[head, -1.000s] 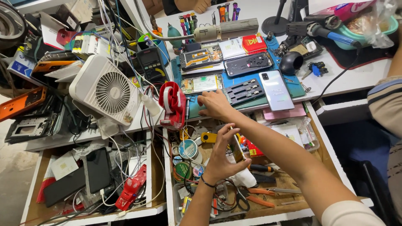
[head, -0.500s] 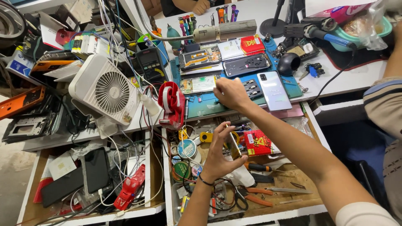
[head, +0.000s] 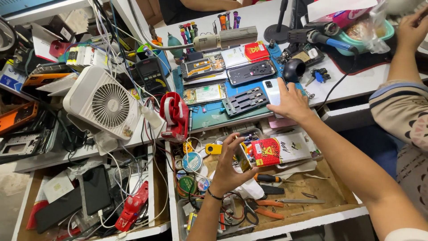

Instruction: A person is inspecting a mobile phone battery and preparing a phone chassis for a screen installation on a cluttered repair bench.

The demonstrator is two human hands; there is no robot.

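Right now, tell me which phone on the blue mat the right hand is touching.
The white phone at the mat's right edge, back up, under the right hand. The other phones lie opened or dark, untouched.

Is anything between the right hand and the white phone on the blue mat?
Nothing visible. The right hand already rests on the white phone, covering its lower part; the black tray lies beside it on the blue mat, not between them.

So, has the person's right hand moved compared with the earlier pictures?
Yes. The right hand has gone rightward along the blue work mat, from near the red tape dispenser to the white smartphone, which it now touches.
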